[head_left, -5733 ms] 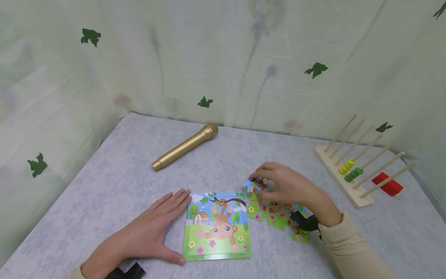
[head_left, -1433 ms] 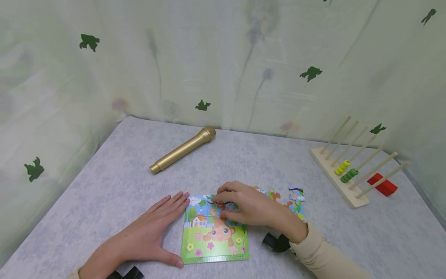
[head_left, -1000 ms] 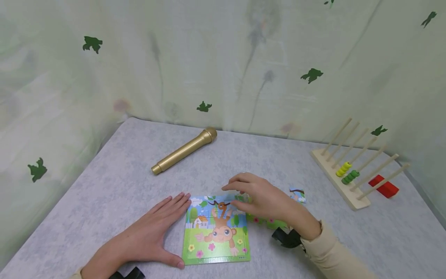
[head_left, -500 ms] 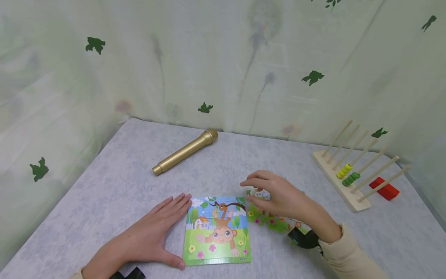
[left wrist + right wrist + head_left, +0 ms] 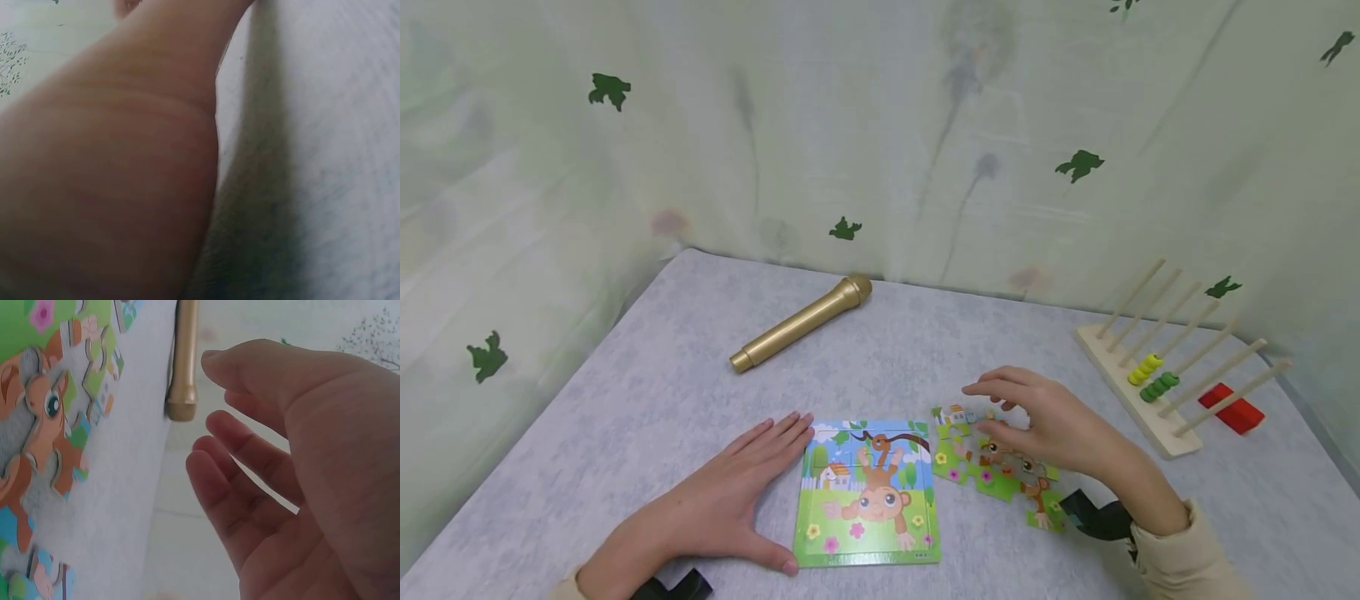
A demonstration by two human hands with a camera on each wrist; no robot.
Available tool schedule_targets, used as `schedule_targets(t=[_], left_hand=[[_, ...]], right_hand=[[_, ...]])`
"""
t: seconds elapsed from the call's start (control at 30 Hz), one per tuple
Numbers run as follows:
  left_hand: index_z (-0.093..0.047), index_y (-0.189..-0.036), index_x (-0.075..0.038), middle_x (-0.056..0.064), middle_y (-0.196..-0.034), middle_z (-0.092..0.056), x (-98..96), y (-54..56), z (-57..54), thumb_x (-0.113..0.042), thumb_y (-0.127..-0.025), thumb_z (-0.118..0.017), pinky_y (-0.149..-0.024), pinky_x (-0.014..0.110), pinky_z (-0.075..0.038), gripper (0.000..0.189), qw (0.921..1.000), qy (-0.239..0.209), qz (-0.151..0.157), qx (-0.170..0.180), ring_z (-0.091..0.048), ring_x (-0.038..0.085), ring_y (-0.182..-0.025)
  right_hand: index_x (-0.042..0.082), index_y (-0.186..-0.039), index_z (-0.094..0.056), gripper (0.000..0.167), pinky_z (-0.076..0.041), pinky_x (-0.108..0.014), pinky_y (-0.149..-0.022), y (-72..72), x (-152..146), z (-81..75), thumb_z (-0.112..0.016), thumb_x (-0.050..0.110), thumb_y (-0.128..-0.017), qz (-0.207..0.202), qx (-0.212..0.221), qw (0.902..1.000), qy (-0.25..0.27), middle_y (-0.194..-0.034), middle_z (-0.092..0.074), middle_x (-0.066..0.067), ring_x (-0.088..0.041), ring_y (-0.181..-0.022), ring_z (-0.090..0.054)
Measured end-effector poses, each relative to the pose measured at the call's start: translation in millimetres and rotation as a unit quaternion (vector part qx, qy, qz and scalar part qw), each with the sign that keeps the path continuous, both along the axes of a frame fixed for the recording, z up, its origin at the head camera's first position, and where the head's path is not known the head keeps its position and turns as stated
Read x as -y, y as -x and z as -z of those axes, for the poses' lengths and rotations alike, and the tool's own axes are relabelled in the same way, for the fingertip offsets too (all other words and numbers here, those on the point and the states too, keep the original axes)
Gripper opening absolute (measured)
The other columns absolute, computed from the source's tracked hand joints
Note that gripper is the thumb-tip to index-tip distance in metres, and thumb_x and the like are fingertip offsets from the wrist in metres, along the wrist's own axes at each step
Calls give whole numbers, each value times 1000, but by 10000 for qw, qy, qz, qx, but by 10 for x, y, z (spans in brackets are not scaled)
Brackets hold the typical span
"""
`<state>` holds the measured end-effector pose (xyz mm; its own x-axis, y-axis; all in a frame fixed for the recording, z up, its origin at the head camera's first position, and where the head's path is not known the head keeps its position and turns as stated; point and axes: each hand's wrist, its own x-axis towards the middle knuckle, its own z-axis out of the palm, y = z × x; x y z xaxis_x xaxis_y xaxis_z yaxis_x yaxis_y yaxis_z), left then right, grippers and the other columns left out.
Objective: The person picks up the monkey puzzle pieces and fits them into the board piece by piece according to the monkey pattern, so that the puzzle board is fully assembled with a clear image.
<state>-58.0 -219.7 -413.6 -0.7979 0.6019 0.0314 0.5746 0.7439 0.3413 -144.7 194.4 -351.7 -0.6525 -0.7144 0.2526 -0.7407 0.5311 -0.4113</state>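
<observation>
A square puzzle board (image 5: 868, 508) with an upside-down monkey picture lies flat near the front. My left hand (image 5: 722, 500) rests spread beside it, fingertips and thumb right at its left edge. Loose jigsaw pieces (image 5: 997, 485) lie in a patch right of the board, some overlapping. Over their far side hovers my right hand (image 5: 1048, 421), thumb and fingers parted around nothing. The right wrist view confirms the gap between thumb and bent fingers, with a monkey-eye piece (image 5: 53, 403) at left. Mostly blurred forearm (image 5: 119, 162) fills the left wrist view.
A gold microphone (image 5: 801, 325) lies behind the board. At the right, a wooden peg rack (image 5: 1138, 392) carries yellow and green beads, with a red block (image 5: 1231, 408) behind its pegs. A pale printed curtain (image 5: 880, 133) hangs along the table's far edge.
My right hand lifted a branch piece from the patch, set it in the board's top part, let go and moved back right over the loose pieces. My left hand stayed.
</observation>
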Motion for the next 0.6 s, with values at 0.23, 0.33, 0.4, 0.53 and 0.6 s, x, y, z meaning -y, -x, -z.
schedule_targets(t=[0.23, 0.33, 0.4, 0.53, 0.6], left_hand=[[-25, -164, -8, 7, -172, -22, 2, -19, 9, -92, -68, -63, -124, 13, 10, 133, 10000, -45, -59, -44, -22, 29, -158], [-24, -164, -8, 7, -172, -22, -2, -14, 4, -92, -69, -63, -124, 13, 10, 132, 10000, -54, -33, -28, -22, 29, -158], [-24, -165, -8, 7, -172, -21, -3, -10, 1, -91, -70, -63, -123, 13, 11, 132, 10000, -55, -19, 6, -21, 30, -158], [-24, -165, -8, 7, -172, -20, -7, -8, -5, -92, -70, -62, -123, 12, 11, 132, 10000, -29, -20, 72, -21, 30, -158], [-23, -165, -8, 7, -172, -20, -9, -8, -10, -92, -70, -62, -123, 12, 12, 132, 10000, -24, -31, 86, -21, 30, -158]], right_hand=[[15, -135, -67, 47, -62, -31, -72, 44, -138, -43, -79, 8, -91, 46, 127, 9999, 19, -127, -69, -3, -18, -94, -69], [16, -134, -66, 47, -62, -31, -74, 67, -201, -52, -79, 7, -90, 103, 104, 9999, 22, -124, -70, -3, -17, -94, -68], [16, -133, -67, 47, -63, -31, -74, 83, -242, -59, -80, 6, -90, 185, 42, 9998, -12, -122, -71, -2, -16, -93, -68], [14, -131, -68, 45, -63, -30, -76, 118, -325, -55, -81, 7, -88, 255, -72, 9996, -76, -119, -73, -3, -15, -91, -69], [12, -130, -68, 45, -62, -28, -77, 137, -360, -48, -82, 7, -87, 287, -76, 9995, -133, -118, -73, -3, -16, -91, -69]])
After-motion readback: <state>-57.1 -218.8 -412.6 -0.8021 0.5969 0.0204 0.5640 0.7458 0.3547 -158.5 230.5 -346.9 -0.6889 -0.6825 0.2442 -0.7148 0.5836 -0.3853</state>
